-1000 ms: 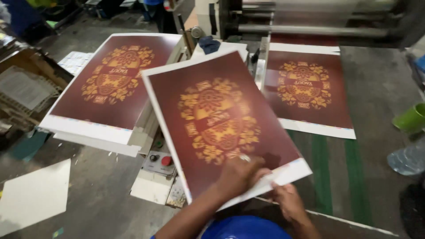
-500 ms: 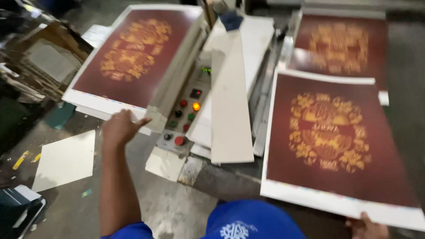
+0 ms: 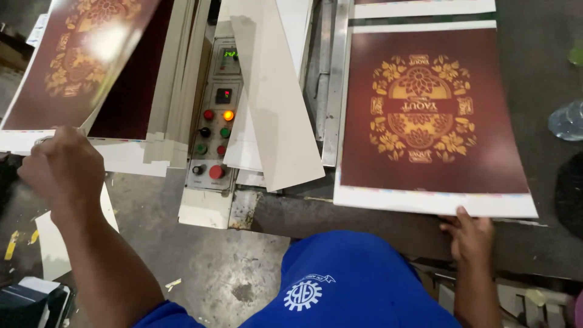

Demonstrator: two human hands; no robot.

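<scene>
- Top maroon sheet with gold ornament, lifted off the left stack; the left hand is clamped on its white near edge.
- Right printed sheet lies flat; right hand holds its near edge, thumb on top.
- Control panel with coloured buttons stands between the 2 sheets.

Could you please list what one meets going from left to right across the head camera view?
Left hand gripping the lifted dark red sheet with gold ornament → grey control panel with coloured buttons → long white card strip → flat dark red printed sheet with white border, right hand at its near edge → clear plastic bottle.
</scene>
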